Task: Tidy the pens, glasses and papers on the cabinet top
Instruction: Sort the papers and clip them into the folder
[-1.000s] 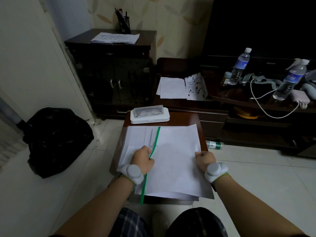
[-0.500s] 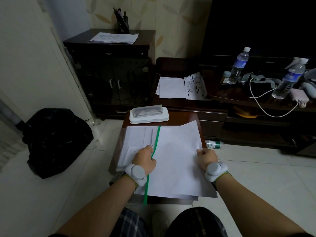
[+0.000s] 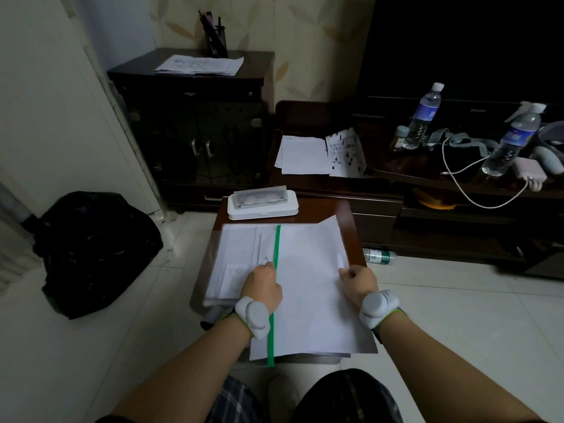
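A stack of white papers (image 3: 308,288) lies in an open clear folder with a green spine (image 3: 276,254) on a small brown stool (image 3: 345,209) in front of me. My left hand (image 3: 262,285) grips the papers' left edge beside the green spine. My right hand (image 3: 358,280) pinches the right edge, which curls up. A glasses case (image 3: 262,204) with glasses on top lies at the stool's far end. The dark cabinet (image 3: 195,87) at the back carries a sheet pile (image 3: 200,65) and a pen holder (image 3: 215,41).
More papers (image 3: 317,154) lie on the low TV stand (image 3: 427,190), with two water bottles (image 3: 422,117), a white cable and small devices. A black bag (image 3: 91,248) sits on the floor at left. A green bottle (image 3: 378,256) lies on the tiles.
The top sheets have rotated slightly clockwise, their far right corner now lifted and sticking out. Both hands have slid a little along the paper edges.
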Available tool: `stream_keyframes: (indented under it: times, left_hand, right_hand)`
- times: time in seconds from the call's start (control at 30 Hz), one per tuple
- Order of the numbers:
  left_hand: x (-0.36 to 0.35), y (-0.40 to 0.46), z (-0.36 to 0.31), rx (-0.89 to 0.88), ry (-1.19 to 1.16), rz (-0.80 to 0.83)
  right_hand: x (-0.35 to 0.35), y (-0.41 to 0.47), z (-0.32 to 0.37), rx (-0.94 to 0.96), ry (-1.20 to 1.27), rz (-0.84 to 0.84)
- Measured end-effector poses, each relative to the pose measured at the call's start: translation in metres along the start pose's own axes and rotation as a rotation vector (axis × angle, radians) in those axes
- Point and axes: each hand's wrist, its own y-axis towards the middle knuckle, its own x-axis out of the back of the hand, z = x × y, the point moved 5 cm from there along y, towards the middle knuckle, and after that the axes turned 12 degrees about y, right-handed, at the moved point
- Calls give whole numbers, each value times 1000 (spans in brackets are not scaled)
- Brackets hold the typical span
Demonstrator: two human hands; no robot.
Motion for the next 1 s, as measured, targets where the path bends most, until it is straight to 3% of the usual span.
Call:
stream_keyframes:
  times: [0.47, 0.67, 1.0]
  left_hand:
    - [0, -4, -25, -16, 144, -18]
    - [1, -5, -31, -3, 117, -27]
    - [12, -3, -28, 43, 11, -38]
  right_hand:
    - [-27, -10, 17, 28, 144, 82]
    - [-40, -13, 19, -95, 335, 200]
    - [-41, -12, 18, -89, 269, 76]
